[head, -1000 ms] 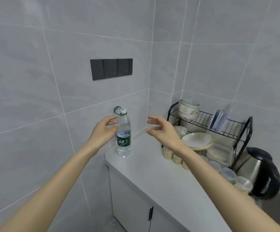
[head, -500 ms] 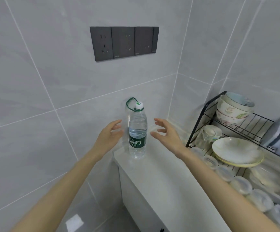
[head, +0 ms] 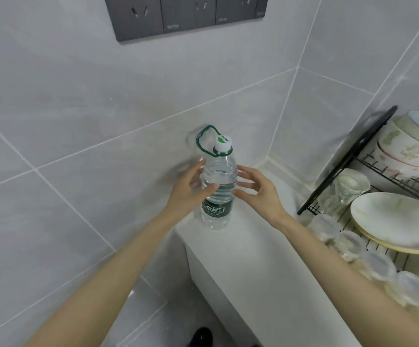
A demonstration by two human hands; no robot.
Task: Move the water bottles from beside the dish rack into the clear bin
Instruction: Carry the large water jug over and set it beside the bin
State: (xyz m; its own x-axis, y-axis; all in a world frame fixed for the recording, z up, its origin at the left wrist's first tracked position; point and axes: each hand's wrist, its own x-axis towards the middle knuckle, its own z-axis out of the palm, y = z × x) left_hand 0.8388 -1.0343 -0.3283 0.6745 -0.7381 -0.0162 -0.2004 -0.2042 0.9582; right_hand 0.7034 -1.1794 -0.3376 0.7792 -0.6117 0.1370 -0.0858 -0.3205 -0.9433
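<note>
A clear water bottle [head: 218,196] with a white cap, a green carry loop and a dark green label stands upright at the left end of the white counter [head: 266,259], against the tiled wall. My left hand [head: 190,190] is at its left side with fingers spread, the thumb touching the bottle's front. My right hand [head: 257,189] is at its right side, fingers apart and just touching or nearly touching it. Neither hand has closed around it. No clear bin is in view.
A black wire dish rack [head: 368,166] stands at the right with stacked bowls [head: 408,146], a plate [head: 393,221] and cups. Several clear lidded containers [head: 368,259] line its front. Dark wall sockets [head: 185,13] sit above. The counter drops off at the left.
The view has moved closer to the bottle. Both hands have come in from either side and now flank the bottle's upper body, the left thumb reaching its front.
</note>
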